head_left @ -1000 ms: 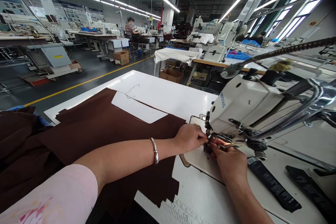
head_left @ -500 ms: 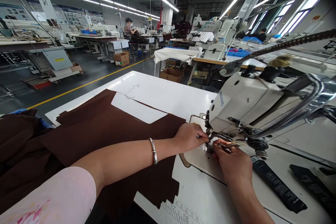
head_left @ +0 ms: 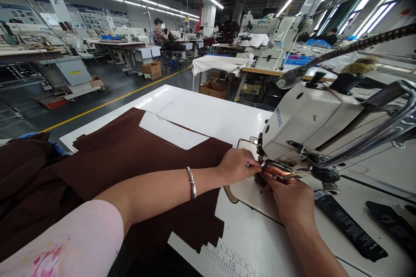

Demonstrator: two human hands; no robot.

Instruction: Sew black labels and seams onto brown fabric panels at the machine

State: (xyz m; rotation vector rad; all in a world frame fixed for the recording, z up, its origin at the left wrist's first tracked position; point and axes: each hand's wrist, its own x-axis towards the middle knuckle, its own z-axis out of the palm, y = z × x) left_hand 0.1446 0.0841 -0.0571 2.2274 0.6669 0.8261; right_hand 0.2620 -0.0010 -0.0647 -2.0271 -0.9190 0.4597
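Note:
At the needle area of the white sewing machine [head_left: 292,117], my two hands meet with fingertips nearly touching. My left hand [head_left: 238,165] is closed in a pinch just left of the presser foot. From the right, my right hand [head_left: 290,194] pinches at the same spot, its fingers partly behind the machine's metal parts. Whatever lies between the fingertips is too small and covered to make out. Dark brown fabric [head_left: 172,160] spreads flat under my left forearm, its right edge reaching the machine bed. More of it is bunched at the far left.
Black printed labels [head_left: 351,225] lie on the machine bed right of my right hand. A ruler scale [head_left: 230,259] marks the white table's [head_left: 201,112] front. Loose thread [head_left: 165,110] rests farther back. Beyond stand another sewing machine [head_left: 263,43], cardboard boxes [head_left: 214,89] and a seated person [head_left: 162,34].
My fingertips have come closer together at the needle area, covering the small white bit that showed between them. The view has shifted slightly. The brown fabric lies as before.

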